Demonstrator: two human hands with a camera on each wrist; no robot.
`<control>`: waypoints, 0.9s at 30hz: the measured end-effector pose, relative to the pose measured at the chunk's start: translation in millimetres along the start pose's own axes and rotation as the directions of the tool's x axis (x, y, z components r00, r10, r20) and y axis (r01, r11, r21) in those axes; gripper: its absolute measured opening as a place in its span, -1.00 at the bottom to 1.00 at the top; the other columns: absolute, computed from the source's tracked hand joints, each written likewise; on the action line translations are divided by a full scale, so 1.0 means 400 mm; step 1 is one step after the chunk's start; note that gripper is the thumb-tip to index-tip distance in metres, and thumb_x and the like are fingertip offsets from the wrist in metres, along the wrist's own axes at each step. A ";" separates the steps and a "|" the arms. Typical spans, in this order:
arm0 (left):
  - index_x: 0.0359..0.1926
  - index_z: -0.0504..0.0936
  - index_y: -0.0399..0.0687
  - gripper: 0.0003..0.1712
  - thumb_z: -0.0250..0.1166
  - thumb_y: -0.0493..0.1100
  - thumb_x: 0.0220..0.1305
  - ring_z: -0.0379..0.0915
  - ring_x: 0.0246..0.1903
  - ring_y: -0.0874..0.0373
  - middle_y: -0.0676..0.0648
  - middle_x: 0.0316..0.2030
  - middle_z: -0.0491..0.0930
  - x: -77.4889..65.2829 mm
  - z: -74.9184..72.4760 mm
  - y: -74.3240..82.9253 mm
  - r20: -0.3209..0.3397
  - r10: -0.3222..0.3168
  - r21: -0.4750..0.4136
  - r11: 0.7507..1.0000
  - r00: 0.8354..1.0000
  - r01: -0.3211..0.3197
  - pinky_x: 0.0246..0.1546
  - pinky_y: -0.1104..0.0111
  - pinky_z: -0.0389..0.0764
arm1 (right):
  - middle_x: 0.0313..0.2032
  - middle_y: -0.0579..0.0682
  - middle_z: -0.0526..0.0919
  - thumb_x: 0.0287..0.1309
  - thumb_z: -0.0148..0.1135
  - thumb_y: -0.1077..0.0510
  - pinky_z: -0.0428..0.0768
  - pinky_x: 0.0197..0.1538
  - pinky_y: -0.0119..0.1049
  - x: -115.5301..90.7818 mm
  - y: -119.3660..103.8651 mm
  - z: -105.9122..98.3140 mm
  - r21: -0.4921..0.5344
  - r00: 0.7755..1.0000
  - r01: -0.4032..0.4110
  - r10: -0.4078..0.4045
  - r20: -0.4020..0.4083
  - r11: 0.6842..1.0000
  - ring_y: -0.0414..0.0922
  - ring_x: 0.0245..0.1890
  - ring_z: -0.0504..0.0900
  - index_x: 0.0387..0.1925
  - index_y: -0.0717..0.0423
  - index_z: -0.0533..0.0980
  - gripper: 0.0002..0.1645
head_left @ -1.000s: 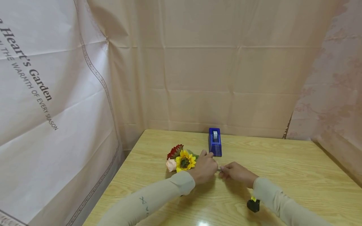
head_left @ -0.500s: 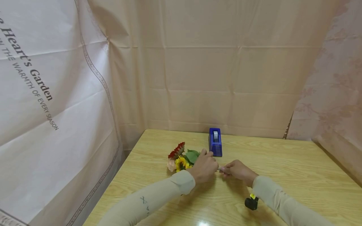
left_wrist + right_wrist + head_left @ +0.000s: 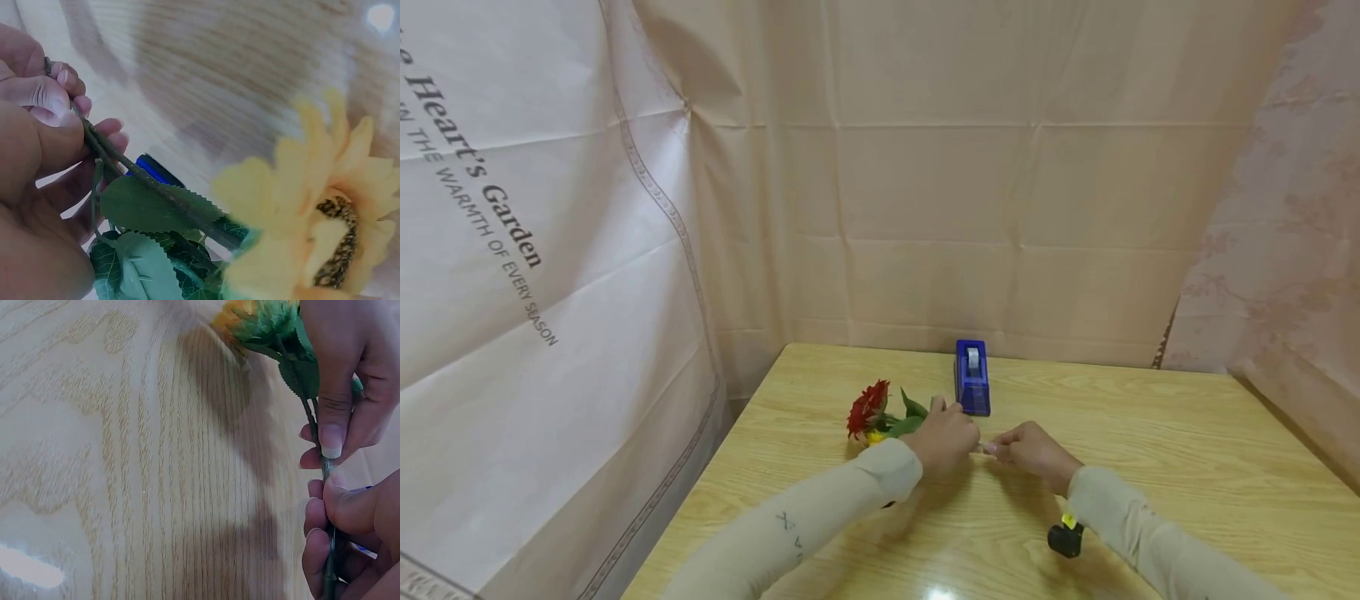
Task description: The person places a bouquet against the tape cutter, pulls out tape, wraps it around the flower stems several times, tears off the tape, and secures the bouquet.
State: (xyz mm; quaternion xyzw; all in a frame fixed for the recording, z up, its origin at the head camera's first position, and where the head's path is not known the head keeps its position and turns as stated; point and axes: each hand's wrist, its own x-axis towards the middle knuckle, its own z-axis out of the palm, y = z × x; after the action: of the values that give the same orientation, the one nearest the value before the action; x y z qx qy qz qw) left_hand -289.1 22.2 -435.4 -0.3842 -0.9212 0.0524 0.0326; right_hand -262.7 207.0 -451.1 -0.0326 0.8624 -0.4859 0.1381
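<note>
My left hand [image 3: 950,442] holds a small bouquet of artificial flowers by its green stems [image 3: 156,187], just below the leaves. Close to it on the right, my right hand [image 3: 1033,454] pinches the same stems lower down, thumb against fingers, as the right wrist view shows. A shiny clear band, like tape, wraps the stems [image 3: 326,467] between the two hands. In the head view the red flower [image 3: 868,408] faces left at the bouquet's end. Below it peeks the yellow sunflower [image 3: 331,231], large in the left wrist view. The pink rose is hidden.
A blue tape dispenser [image 3: 973,379] stands on the wooden table [image 3: 1150,450] just beyond the hands. A black device with a yellow tag [image 3: 1065,537] hangs by the right sleeve. Cloth sheets [image 3: 925,183] enclose the table at the back and sides.
The bouquet has turned about its stems: the red flower has come round on top, while the sunflower and pink rose have rolled down out of sight or nearly so. Both hands stay almost in place.
</note>
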 end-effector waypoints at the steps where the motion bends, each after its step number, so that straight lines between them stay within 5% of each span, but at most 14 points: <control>1: -0.34 0.73 0.17 -0.76 0.25 0.06 0.45 0.25 -0.39 0.22 0.25 -0.46 0.56 0.002 -0.003 0.000 0.011 0.000 -0.009 1.000 1.000 0.000 -0.17 0.26 0.06 | -0.08 0.12 0.72 0.43 0.22 0.20 0.55 0.12 0.06 0.001 0.001 0.000 0.001 1.000 -0.007 0.007 -0.004 1.000 0.00 -0.06 0.61 -0.10 0.35 0.70 -0.73; 13: -0.41 0.67 0.16 -0.72 0.26 0.08 0.47 0.33 -0.49 0.29 0.23 -0.59 0.49 0.028 0.010 -0.019 0.043 0.012 -0.014 1.000 0.999 -0.011 -0.17 0.22 0.08 | 0.07 0.30 0.68 0.41 0.26 0.20 0.48 0.22 0.21 0.003 0.010 0.000 0.031 1.000 -0.006 0.006 -0.028 0.999 0.12 0.02 0.69 0.01 0.38 0.68 -0.69; 19: -0.35 0.73 0.16 -0.80 0.33 0.07 0.39 0.33 -0.47 0.31 0.24 -0.53 0.59 0.026 0.005 -0.009 -0.004 0.023 0.057 0.998 1.000 -0.023 -0.18 0.24 0.08 | 0.08 0.28 0.68 0.42 0.26 0.11 0.35 0.29 0.32 0.001 0.020 0.000 0.044 1.000 -0.006 0.006 -0.016 0.999 0.17 0.06 0.69 0.06 0.35 0.66 -0.61; 27: -0.36 0.76 0.21 -0.84 0.38 0.07 0.34 0.39 -0.41 0.28 0.23 -0.48 0.66 0.020 0.019 -0.007 -0.106 0.027 0.169 0.986 0.994 -0.008 -0.18 0.23 0.16 | -0.07 0.12 0.75 0.48 0.16 0.09 0.53 0.12 0.12 -0.003 0.023 -0.003 0.035 1.000 -0.005 0.005 -0.015 0.999 0.00 -0.06 0.66 0.09 0.27 0.67 -0.62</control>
State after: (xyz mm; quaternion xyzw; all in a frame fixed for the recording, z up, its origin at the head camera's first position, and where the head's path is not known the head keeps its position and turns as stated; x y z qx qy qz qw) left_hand -297.3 25.3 -442.6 -0.3904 -0.9069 0.1095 0.1144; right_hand -261.2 212.9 -458.1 -0.0243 0.8549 -0.5009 0.1331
